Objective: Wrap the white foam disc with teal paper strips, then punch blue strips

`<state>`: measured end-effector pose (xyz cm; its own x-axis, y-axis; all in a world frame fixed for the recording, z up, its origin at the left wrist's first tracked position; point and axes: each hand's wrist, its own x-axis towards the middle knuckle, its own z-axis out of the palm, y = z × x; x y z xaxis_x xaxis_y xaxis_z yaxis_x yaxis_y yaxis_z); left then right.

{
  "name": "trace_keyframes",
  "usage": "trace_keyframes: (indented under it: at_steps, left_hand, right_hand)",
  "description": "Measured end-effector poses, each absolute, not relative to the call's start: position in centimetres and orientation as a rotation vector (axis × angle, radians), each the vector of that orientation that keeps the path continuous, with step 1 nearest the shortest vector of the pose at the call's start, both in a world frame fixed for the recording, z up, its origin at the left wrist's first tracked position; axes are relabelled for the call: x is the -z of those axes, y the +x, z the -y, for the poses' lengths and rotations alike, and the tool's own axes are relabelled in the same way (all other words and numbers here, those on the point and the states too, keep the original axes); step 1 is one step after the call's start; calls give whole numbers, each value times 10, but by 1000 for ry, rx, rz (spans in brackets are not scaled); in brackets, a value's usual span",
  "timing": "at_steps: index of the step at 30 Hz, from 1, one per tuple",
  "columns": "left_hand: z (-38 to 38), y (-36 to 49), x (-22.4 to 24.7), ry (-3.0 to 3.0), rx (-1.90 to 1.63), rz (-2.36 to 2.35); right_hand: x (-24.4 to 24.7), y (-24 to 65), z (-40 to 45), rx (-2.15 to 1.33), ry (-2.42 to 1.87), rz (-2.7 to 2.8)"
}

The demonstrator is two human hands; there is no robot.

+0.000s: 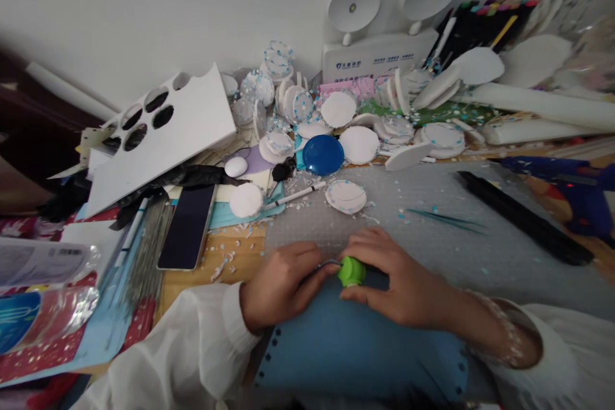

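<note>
My right hand (408, 278) is closed around a small bright green craft punch (352, 271), thumb below and fingers above. Under both hands lies a blue sheet (355, 349), with small flower-like holes along its left and right edges. My left hand (287, 278) is closed in a pinch at the sheet's far edge, just left of the punch. The fingertips partly hide that edge, which looks slightly lifted. Just beyond the hands is a white foam disc (346, 196) with blue specks.
A grey cutting mat (384, 224) lies beneath. Many foam discs, a blue lid (323, 154) and a white lamp unit (379, 54) line the back. At left are a phone (186, 227) and holed foam board (163, 141); at right, tweezers (449, 219), a black cutter (526, 218) and glue gun (571, 186).
</note>
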<state>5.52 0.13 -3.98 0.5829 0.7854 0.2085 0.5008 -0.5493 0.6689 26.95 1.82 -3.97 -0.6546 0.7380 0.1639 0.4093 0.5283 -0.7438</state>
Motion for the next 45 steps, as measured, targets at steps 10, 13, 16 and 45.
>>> trace_keyframes:
  at_steps: [10, 13, 16, 45]
  left_hand:
    - [-3, 52, 34, 2190, -764, -1004]
    - [-3, 53, 33, 2178, -764, -998]
    - [-3, 54, 32, 2130, -768, -1004]
    - [3, 63, 37, 1736, -713, -1100]
  right_hand:
    - [42, 278, -21, -900, -970, 2329]
    - [42, 276, -20, -896, -956, 2310]
    - [39, 273, -19, -900, -962, 2291]
    - [38, 272, -21, -975, -957, 2308]
